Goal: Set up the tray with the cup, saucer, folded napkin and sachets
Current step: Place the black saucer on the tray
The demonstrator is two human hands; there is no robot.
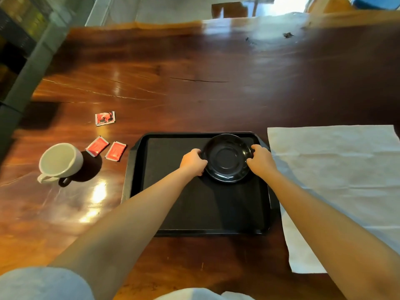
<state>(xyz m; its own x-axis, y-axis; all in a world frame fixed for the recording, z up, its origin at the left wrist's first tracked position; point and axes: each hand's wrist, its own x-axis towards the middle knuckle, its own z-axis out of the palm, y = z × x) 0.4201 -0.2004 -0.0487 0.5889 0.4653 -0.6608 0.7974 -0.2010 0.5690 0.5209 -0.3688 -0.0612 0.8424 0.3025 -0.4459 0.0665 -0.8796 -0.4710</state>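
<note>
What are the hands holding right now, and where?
The black saucer, over the tray: left hand on its left rim, right hand on its right rim.

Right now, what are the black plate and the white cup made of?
The saucer looks like glazed ceramic or glossy plastic: light glints off its black rim. The cup looks like ceramic too, with thick white walls and a smooth finish. The pictures can't settle it for sure.

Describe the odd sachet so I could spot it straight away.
Start at the black tray and look left to the white cup. Beyond it, past two plain red sachets, lies the odd sachet. It alone is squarish, with black and white print.
</note>
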